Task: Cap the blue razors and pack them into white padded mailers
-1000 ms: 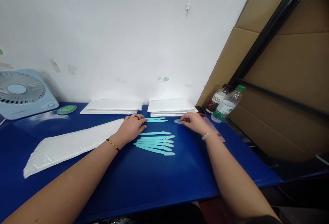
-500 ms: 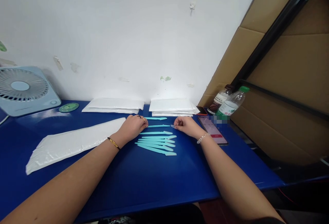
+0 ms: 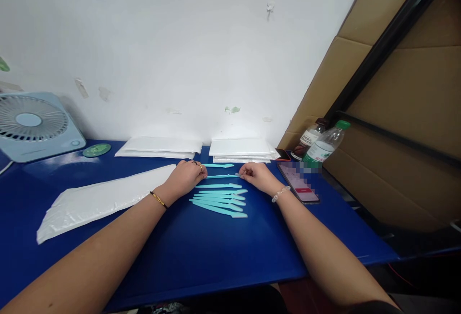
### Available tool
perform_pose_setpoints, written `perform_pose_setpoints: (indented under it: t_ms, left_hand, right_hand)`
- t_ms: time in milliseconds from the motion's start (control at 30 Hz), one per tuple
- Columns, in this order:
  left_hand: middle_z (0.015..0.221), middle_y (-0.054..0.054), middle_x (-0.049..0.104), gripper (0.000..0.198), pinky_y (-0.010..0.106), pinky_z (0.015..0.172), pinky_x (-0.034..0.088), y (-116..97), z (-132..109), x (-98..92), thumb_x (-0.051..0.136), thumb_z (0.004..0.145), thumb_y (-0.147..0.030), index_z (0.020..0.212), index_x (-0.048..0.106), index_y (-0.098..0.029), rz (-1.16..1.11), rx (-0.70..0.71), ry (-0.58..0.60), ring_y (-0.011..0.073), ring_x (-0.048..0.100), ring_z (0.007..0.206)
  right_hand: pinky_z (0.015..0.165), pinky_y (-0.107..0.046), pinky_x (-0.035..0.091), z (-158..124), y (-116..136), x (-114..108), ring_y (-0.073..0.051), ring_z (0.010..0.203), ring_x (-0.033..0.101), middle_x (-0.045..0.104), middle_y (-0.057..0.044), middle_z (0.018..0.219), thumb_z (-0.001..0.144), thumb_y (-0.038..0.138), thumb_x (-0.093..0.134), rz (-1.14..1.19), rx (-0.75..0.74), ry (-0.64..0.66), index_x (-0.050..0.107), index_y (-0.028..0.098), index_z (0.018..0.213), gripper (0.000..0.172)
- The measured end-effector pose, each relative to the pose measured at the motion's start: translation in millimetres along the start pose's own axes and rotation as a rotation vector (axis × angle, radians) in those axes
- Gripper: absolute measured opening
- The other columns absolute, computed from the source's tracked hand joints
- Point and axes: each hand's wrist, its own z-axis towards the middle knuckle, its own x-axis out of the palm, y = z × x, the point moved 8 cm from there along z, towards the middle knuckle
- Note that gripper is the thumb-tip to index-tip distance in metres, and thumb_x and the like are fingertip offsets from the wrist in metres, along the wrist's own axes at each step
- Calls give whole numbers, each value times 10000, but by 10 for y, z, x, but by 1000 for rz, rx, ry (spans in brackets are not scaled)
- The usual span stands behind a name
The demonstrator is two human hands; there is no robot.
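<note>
My left hand (image 3: 189,175) is closed in a pinch on the handle end of a turquoise eyebrow razor (image 3: 221,176), which points to the right. My right hand (image 3: 257,175) pinches a small clear blade cap (image 3: 238,175) at the razor's blade end; whether the blade sits inside it is too small to tell. Another turquoise razor (image 3: 220,165) lies just beyond. Nearer to me, a single razor (image 3: 219,186) and a loose fan of several razors (image 3: 219,202) lie on the blue table (image 3: 216,251), blade ends to the right.
A long white padded mailer (image 3: 104,203) lies under my left wrist's far side. Two stacks of white mailers, left (image 3: 158,148) and right (image 3: 241,148), rest against the wall. A phone (image 3: 298,184), two bottles (image 3: 320,148), a green disc (image 3: 96,150) and a fan (image 3: 36,126) stand around.
My right hand has moved slightly left, bringing the clear cap up to the razor's blade end. My left hand and the other razors stay in place.
</note>
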Motion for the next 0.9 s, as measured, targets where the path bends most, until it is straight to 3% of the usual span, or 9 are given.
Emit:
perform_pose_setpoints:
  t_ms: [200, 333, 400, 500, 567, 633, 733, 900]
  left_hand:
    - [784, 19, 676, 226, 285, 675, 336, -70, -9, -6, 454, 864, -239, 704, 606, -193, -29, 21, 16, 176, 585, 764]
    - [820, 9, 696, 248, 270, 696, 385, -140, -21, 34, 452, 878, -287, 739, 643, -212, -144, 69, 82, 170, 601, 793]
    - [890, 17, 702, 250, 284, 748, 412, -99, -19, 24, 447, 881, -308, 800, 667, -220, -142, 48, 53, 187, 598, 863]
    - [1111, 44, 661, 274, 338, 869, 411, 59, -15, -25, 448, 881, -316, 1031, 656, -218, -46, -33, -84, 231, 548, 1051]
    - [1208, 51, 618, 330, 357, 900, 401, 154, -14, 1, 449, 882, -316, 1154, 610, -218, 12, -73, -109, 244, 521, 1111]
    - [1194, 47, 625, 326, 358, 876, 404, 208, -8, 41, 446, 885, -319, 1152, 611, -230, 48, -93, -91, 244, 536, 1089]
    - [1043, 35, 671, 243, 347, 801, 399, 206, -4, 44, 460, 878, -319, 992, 659, -239, 82, -97, -74, 236, 575, 983]
    - [860, 31, 672, 240, 328, 726, 356, 108, -11, -26, 424, 896, -282, 836, 648, -219, 128, -61, -66, 209, 591, 834]
  right_hand:
    - [593, -224, 434, -18, 122, 83, -120, 646, 570, 651, -20, 745, 799, 213, 586, 66, -15, 53, 676, 180, 858, 113]
    - [609, -228, 449, -58, 155, 52, -127, 650, 597, 680, -20, 744, 791, 239, 605, 111, -35, 154, 692, 178, 838, 116]
    - [633, -238, 457, -72, 54, -151, -139, 678, 613, 697, -30, 768, 791, 248, 601, 100, 7, 68, 696, 170, 829, 128]
    - [651, -251, 446, -126, -188, -573, -154, 696, 615, 700, -32, 763, 789, 244, 587, -62, 130, -190, 694, 168, 783, 131]
    - [645, -249, 432, -155, -324, -681, -155, 682, 608, 690, -28, 729, 775, 227, 592, -174, 202, -222, 695, 171, 761, 118]
    - [635, -242, 423, -155, -423, -645, -155, 682, 605, 687, -31, 731, 754, 215, 615, -225, 247, -174, 694, 170, 766, 92]
    - [618, -232, 415, -123, -483, -500, -154, 685, 601, 687, -43, 759, 731, 190, 637, -264, 265, -107, 682, 164, 761, 60]
    - [594, -231, 396, -66, -369, -353, -144, 630, 579, 669, -42, 695, 735, 125, 578, -322, 159, -65, 657, 162, 687, 99]
